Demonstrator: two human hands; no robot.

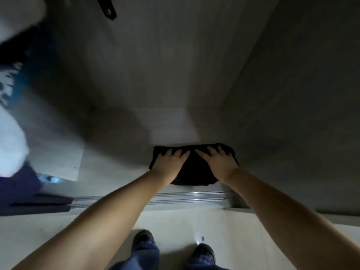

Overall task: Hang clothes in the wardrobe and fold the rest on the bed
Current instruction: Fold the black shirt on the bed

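Your L hand (171, 164) & R hand (218, 162) press flat, fingers spread, on the folded black garment (192, 172), long axis left-right, just inside the wardrobe track (175, 197).

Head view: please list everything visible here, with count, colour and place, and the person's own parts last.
Folded garment: one, black, on the wardrobe floor, under both hands.
Wardrobe interior: one, grey panels, fills the upper frame.
Sliding-door track: one, silver, along the wardrobe's front edge.
Hanging clothes: several, white, blue and purple, blurred, far left.
Dark strap: one, black, top edge; identity unclear.
Room floor: pale, below the track.
Shoes: two, dark, bottom centre.
Trousers: blue, bottom centre.
Left hand: flat on the garment.
Right hand: flat on the garment.
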